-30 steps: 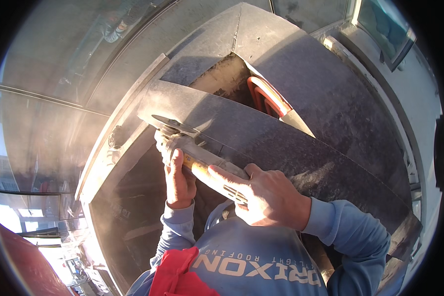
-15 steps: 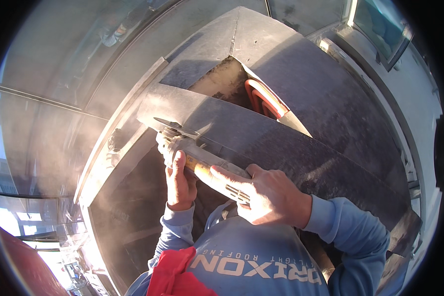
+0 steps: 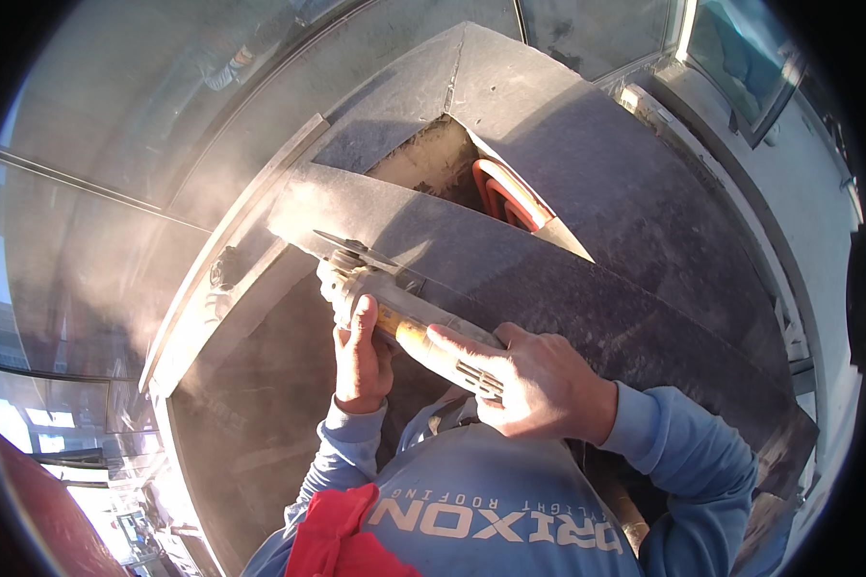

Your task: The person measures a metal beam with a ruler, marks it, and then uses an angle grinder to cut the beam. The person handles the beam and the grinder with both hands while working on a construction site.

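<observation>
An angle grinder [image 3: 416, 327] with a worn grey and yellow body lies slantwise across both my hands. My right hand [image 3: 555, 389] wraps its rear end, near the vent slots. Closer to the head, my left hand [image 3: 361, 365] supports it from below, thumb up along its side; its other fingers are partly hidden. The thin disc [image 3: 342, 240] meets the near upper edge of a dark grey stone-like slab [image 3: 548, 260], and dust hangs to the left of it. I cannot tell whether the disc is cutting into the slab or only skimming it.
Beyond the near strip, a rectangular opening [image 3: 423, 159] in the slab holds bent orange-red tubing [image 3: 510, 192]. A pale upright edge [image 3: 231, 240] runs along the left side. Glass panels [image 3: 87, 250] stand at the left and back. A red cloth [image 3: 342, 534] hangs at my front.
The grinder and both hands have shifted a little to the right along the slab's edge. The dust cloud on the left has changed shape. My grip looks the same.
</observation>
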Demonstrator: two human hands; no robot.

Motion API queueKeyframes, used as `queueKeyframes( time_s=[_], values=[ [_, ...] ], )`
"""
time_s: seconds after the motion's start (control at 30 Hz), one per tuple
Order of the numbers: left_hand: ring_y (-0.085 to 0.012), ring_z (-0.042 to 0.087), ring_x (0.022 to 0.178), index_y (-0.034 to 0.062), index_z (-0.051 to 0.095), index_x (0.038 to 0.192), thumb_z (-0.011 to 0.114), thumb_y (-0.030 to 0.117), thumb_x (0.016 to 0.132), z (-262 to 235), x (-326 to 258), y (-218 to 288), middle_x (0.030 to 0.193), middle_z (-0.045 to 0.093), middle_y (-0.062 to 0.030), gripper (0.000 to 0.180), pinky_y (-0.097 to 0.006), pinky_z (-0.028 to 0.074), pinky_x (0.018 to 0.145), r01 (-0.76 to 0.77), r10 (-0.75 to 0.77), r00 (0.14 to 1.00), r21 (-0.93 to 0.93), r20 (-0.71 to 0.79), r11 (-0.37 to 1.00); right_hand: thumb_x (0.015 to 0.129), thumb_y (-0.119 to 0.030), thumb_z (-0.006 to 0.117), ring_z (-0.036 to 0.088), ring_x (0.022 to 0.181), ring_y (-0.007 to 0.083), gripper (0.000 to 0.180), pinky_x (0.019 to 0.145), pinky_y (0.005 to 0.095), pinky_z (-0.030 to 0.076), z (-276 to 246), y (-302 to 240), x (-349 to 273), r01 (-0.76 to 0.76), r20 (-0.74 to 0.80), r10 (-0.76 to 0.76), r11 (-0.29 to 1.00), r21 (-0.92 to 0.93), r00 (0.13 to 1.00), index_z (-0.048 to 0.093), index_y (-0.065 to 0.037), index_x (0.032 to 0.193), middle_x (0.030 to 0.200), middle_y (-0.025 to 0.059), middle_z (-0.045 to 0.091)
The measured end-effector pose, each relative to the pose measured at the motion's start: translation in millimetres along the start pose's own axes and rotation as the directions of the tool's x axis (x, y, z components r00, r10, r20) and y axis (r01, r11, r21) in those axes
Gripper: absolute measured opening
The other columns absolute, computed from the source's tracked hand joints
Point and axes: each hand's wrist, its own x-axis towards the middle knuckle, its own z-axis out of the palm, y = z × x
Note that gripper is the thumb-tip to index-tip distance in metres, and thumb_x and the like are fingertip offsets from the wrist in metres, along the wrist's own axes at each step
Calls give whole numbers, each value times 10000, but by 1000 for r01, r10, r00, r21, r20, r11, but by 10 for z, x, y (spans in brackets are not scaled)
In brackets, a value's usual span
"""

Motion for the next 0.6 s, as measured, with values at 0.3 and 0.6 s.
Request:
queueKeyframes(
  time_s=[0.3,0.6],
  values=[
    [-195,650,1100,103,500,1451,630,339,1059,10,-56,-11,1269,640,-68,476,-365,548,862,64,-64,997,9,50,998,794,-218,745,671,670,396,412,646,472,563,-129,-46,-96,4,11,-4,1000,17,1000,729,-4,1147,862,249,625],
    [-250,644,1226,105,458,1509,609,317,1071,-13,-92,-40,1378,606,-90,509,-430,578,992,70,-71,996,37,47,997,772,-230,745,664,655,381,486,625,457,553,-134,-6,-151,20,-1,-20,1000,-8,1000,707,2,1197,858,238,622]
  ],
)
